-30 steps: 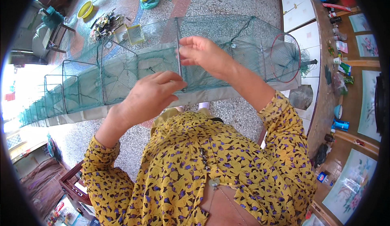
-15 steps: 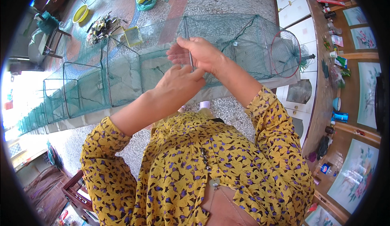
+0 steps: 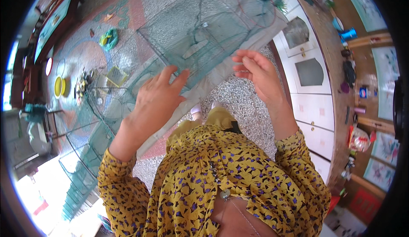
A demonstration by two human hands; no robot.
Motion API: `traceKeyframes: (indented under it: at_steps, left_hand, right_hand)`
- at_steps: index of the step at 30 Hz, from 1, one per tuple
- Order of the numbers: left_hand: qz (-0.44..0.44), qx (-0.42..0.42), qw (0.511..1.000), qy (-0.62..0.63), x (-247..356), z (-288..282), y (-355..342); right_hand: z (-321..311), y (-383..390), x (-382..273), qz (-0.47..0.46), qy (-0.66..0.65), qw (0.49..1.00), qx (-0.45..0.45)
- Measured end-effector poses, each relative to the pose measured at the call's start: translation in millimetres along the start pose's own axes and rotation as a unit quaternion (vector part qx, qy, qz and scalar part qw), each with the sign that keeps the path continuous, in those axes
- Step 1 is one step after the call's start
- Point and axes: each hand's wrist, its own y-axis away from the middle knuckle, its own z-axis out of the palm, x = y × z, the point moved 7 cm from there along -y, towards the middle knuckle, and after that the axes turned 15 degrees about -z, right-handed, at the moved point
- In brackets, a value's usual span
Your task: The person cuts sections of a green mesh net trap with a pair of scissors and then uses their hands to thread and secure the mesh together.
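A long green mesh net trap (image 3: 204, 28) with thin dark frames stretches from the upper right down to the lower left. Over its near edge is my left hand (image 3: 159, 90), fingers spread and holding nothing visible; whether it touches the mesh I cannot tell. To the right, my right hand (image 3: 257, 73) hovers apart from it beside the trap's edge, its fingers loosely bent and parted, with nothing to be seen in them. A reddish ring (image 3: 255, 4) rounds off the trap's far end. Pale cloth or sheeting (image 3: 221, 68) lies under the mesh.
White cabinets (image 3: 311, 105) and a cluttered brown counter (image 3: 324, 62) run along the right. Beyond the net, a yellow basin (image 3: 59, 86), a pale yellow square basket (image 3: 116, 76), a pile of small items (image 3: 83, 83) and a green bag (image 3: 109, 39) are on the patterned floor.
My hands were together at one of the trap's frame rods and have moved apart, the right one away to the right. The view has turned, so the net now slants more steeply.
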Motion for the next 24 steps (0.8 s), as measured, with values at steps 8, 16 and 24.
traceKeyframes:
  at_steps: [8, 16, 24]
  left_hand:
    - [0.037, -0.099, 0.985, 0.138, 33.9, 4.2, 30.4]
    - [0.149, -0.422, 0.873, 0.193, 46.5, 115.6, 14.5]
    - [0.285, -0.515, 0.796, 0.139, 89.1, 152.2, 28.9]
  right_hand:
    - [-94.5, 91.2, 90.0, 0.108, -0.055, 0.966, 0.23]
    - [-118.8, 144.8, 136.7, 0.122, -0.102, 0.902, 0.401]
    - [-142.5, 407.2, 231.3, 0.211, -0.085, 0.707, 0.67]
